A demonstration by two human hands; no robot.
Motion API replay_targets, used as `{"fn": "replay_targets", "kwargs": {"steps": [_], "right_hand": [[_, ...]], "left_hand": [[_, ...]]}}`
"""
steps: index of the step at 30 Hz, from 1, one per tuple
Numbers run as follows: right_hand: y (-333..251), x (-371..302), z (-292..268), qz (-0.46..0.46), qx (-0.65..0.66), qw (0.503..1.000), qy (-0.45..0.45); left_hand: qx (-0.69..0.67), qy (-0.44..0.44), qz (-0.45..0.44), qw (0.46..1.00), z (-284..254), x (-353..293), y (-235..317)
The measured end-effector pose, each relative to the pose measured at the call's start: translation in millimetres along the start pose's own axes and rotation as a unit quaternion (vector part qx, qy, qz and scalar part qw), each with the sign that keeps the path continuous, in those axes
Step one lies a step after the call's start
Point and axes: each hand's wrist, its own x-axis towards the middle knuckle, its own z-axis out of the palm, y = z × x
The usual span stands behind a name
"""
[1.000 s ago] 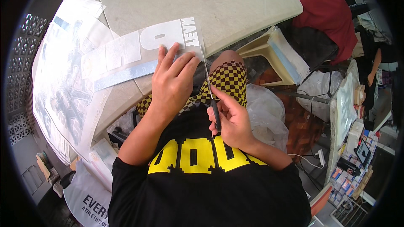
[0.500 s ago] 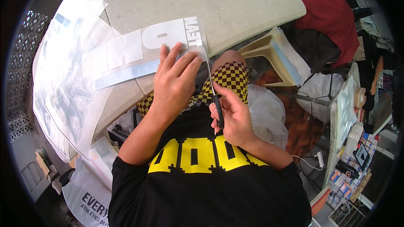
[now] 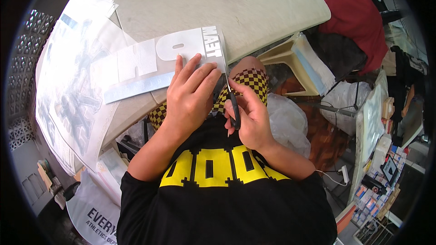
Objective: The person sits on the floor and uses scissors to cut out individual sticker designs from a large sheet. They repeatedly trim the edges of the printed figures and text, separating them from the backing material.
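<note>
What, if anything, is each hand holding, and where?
The right hand holds scissors by the black handle; the left hand lies on the sheet near its right end, any grip underneath hidden.

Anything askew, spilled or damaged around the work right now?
Mainly untidiness: the stack of glossy whitish sheets at the table's left lies fanned, its edges unaligned. I see no spill or damage.

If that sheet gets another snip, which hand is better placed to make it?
Probably the right hand: it holds the scissors at the right end of the printed sheet, while the left hand lies over that sheet.
</note>
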Motion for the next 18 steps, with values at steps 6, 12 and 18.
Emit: {"fn": "replay_targets", "kwargs": {"steps": [6, 12, 18], "right_hand": [[-1, -1, -2, 0.014, -0.026, 1.000, 0.006], [-4, 17, 3, -0.014, -0.017, 1.000, 0.007], [-2, 18, 1, -0.012, -0.027, 0.999, 0.012]], "left_hand": [[-0.003, -0.004, -0.007, 1.000, -2, 0, 1], [-0.018, -0.001, -0.001, 1.000, -7, -2, 4], [-0.010, 0.008, 0.016, 1.000, -4, -4, 2]]}}
